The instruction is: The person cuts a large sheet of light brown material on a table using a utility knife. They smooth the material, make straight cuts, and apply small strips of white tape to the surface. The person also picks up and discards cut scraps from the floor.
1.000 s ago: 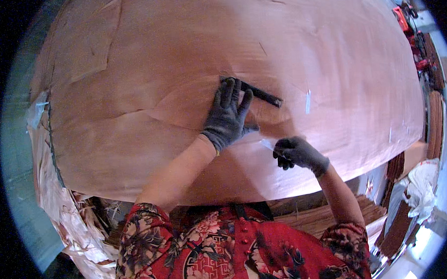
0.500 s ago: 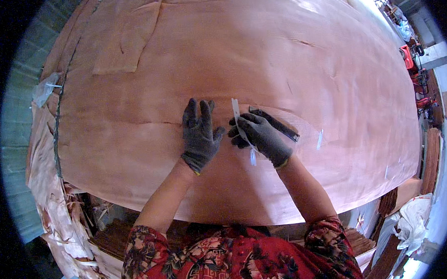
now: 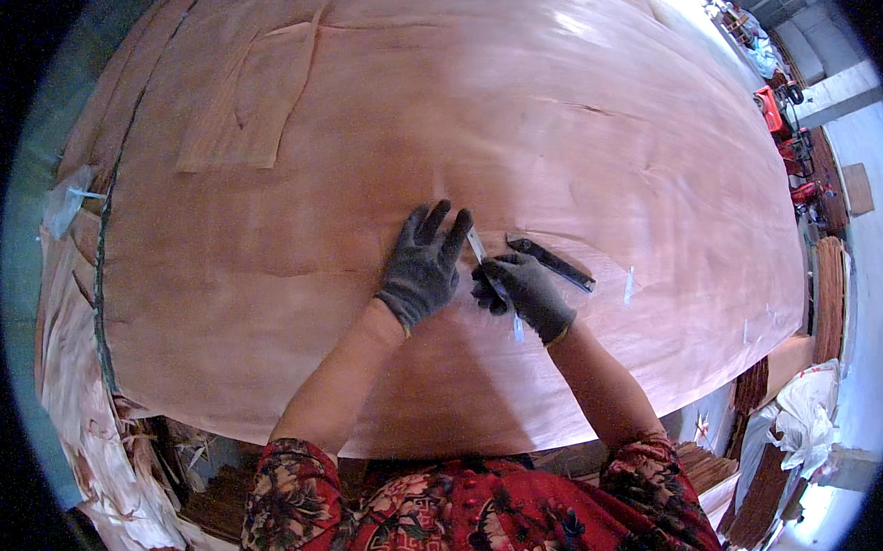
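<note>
A wide sheet of reddish wood veneer (image 3: 338, 162) fills the middle of the view, with creases and a loose rectangular patch (image 3: 209, 143) at upper left. My left hand (image 3: 418, 267), in a dark grey glove, lies open on it, fingertips at the upper end of a thin pale strip (image 3: 474, 242). My right hand (image 3: 521, 292), gloved alike, is closed on that strip's lower part. Just beyond it rests a long black tool (image 3: 554, 261). A short light piece of tape (image 3: 629, 285) sits farther right.
Torn veneer scraps (image 3: 65, 331) line the left edge, near a plastic piece (image 3: 64, 203). At right are red machinery (image 3: 769, 109), stacked brown sheets (image 3: 829, 298) and a crumpled white sack (image 3: 802, 407). More stacked veneer (image 3: 706, 471) lies below the near edge.
My left hand came off the black tool and now meets the pale strip. My right hand moved up and left with the strip. Since half a second ago both hands sit slightly differently, the strip tilted more.
</note>
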Available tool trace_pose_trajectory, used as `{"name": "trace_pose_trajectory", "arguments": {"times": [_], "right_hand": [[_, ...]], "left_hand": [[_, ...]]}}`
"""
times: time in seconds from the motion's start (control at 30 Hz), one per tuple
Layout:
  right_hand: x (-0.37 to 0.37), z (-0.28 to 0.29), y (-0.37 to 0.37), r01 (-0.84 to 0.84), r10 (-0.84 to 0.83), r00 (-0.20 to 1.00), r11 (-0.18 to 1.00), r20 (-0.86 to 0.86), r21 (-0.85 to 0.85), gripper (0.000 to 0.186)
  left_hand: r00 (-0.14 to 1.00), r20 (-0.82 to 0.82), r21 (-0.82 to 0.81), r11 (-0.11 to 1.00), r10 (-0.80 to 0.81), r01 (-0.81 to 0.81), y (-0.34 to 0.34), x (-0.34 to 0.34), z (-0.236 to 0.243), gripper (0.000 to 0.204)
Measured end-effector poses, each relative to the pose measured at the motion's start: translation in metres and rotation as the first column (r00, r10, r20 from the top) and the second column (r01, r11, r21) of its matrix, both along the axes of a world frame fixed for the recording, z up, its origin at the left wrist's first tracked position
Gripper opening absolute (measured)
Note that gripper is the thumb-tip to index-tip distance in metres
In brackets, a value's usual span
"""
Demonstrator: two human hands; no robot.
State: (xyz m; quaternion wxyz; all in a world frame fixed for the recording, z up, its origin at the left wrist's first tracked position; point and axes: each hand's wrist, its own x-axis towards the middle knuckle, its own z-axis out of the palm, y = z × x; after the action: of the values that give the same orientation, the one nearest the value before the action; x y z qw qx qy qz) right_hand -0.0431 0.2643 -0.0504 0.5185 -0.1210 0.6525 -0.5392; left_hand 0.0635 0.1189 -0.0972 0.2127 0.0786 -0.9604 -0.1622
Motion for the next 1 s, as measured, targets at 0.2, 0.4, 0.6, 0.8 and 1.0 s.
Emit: {"name": "trace_pose_trajectory", "arguments": {"times": [0.2, 0.4, 0.6, 0.8, 1.0], "right_hand": [[-0.025, 0.011, 0.006, -0.157, 0.164, 0.986, 0.977, -0.041, 0.144, 0.019], [-0.079, 0.027, 0.028, -0.254, 0.342, 0.927, 0.874, -0.155, 0.414, 0.02], [-0.047, 0.024, 0.052, -0.033, 0.041, 0.994, 0.996, 0.097, -0.084, 0.026], [-0.014, 0.022, 0.048, 0.116, -0.081, 0.983, 0.97, 0.165, -0.215, 0.027], [0.037, 0.016, 0.071, 0.099, -0.058, 0.971, 0.98, 0.232, -0.171, 0.028]], "left_hand": [[0.985, 0.122, -0.109, 0.985, -0.122, 0.135, -0.002, -0.003, 0.002, 0.048], [0.973, 0.156, -0.128, 0.973, -0.173, 0.193, -0.006, -0.006, 0.003, 0.048], [0.969, 0.227, -0.179, 0.974, -0.1, 0.142, -0.009, -0.005, -0.003, 0.05], [0.948, 0.306, -0.202, 0.968, -0.083, 0.15, -0.013, -0.006, -0.005, 0.055], [1.0, 0.027, 0.149, 0.989, -0.008, 0.004, -0.051, 0.041, 0.016, 0.072]]}}
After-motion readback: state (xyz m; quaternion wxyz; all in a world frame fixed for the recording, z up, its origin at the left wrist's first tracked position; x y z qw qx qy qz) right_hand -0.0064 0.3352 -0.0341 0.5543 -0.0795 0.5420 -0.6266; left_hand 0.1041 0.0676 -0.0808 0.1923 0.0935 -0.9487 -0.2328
